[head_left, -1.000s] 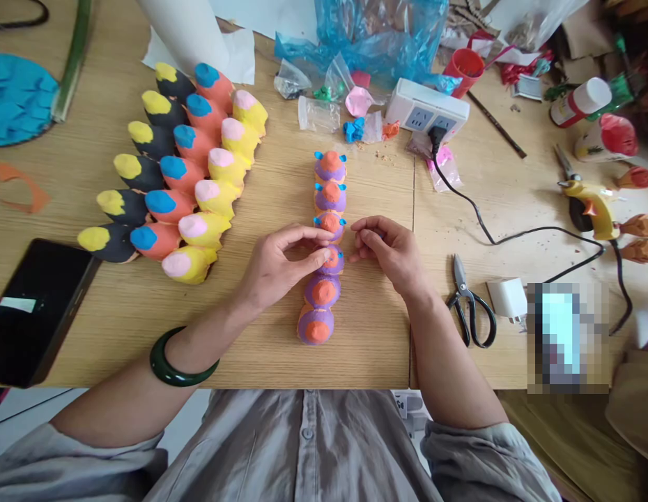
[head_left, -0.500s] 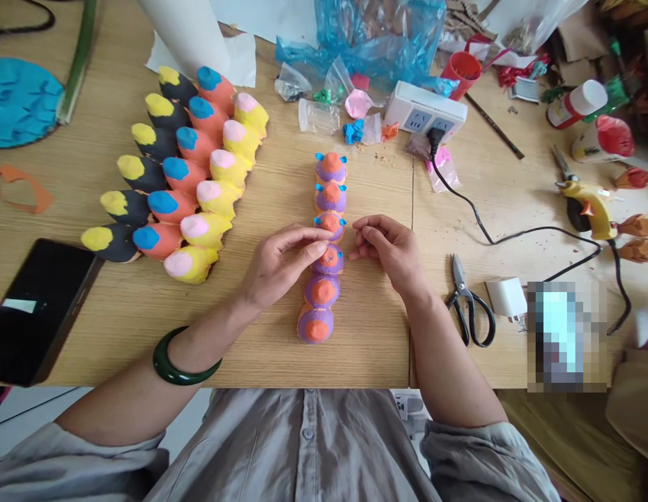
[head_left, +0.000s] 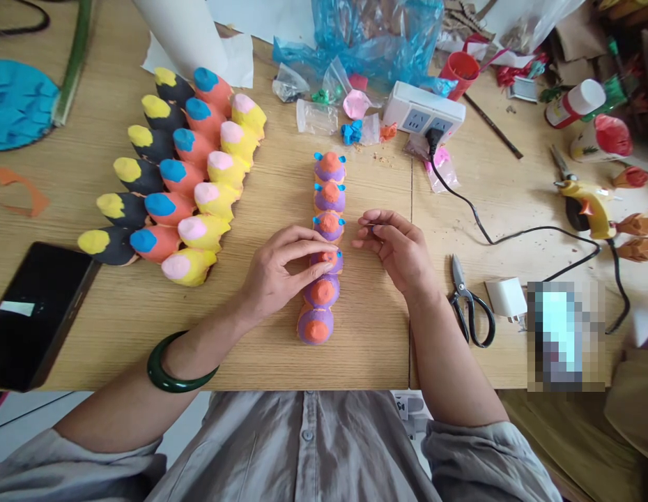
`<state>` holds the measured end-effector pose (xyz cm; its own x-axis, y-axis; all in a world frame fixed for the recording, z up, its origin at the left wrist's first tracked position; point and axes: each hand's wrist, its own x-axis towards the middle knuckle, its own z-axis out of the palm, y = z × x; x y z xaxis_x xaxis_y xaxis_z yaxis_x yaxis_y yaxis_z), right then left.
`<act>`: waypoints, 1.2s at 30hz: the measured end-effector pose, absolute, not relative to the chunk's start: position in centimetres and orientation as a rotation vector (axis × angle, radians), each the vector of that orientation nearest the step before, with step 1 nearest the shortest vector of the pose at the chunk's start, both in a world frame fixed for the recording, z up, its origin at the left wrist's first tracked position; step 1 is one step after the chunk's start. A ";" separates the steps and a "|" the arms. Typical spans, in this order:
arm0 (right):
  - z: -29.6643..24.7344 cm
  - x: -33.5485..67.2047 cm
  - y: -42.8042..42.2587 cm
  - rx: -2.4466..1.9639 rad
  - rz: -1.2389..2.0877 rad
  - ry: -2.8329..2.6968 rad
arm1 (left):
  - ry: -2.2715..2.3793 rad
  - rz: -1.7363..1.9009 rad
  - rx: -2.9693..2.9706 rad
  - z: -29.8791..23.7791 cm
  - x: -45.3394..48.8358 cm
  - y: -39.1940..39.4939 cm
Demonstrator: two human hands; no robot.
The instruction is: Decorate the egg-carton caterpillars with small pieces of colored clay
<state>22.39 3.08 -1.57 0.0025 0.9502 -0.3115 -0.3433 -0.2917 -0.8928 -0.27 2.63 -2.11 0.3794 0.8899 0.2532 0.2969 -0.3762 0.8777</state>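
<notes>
Your purple bumpy strip with orange caps (head_left: 329, 224) runs lengthwise away from you btwn both hands: L hand (head_left: 272, 270) is nearer, thumb & fingers parted over it; R hand (head_left: 401, 256), just right of it, is curled, can't tell on what.

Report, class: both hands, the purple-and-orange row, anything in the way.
Left hand over purple-and-orange row, partly hiding fourth bump from far end. Right hand apart from row, contents unclear. Scissors right of right forearm.

A light wooden table (head_left: 366, 341) stands over whitish floor (head_left: 28, 427).
</notes>
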 end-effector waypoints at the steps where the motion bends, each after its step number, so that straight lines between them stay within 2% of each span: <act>1: -1.6 22.4 3.1 -1.183 1.529 -0.742 | 1.027 0.985 1.891 -2.1 -0.3 2.7; 22: -1.9 22.3 3.1 -1.195 1.507 -0.777 | 1.012 0.939 1.505 -1.9 0.3 3.2; 36: -2.1 22.2 3.1 -1.240 1.457 -0.842 | 1.066 0.979 1.542 -1.8 0.9 2.8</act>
<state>22.22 3.09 -2.14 0.0302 0.9627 -0.2689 -0.2479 -0.2534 -0.9351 0.95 2.83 -1.85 0.2889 0.9539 0.0808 0.1617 -0.1318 0.9780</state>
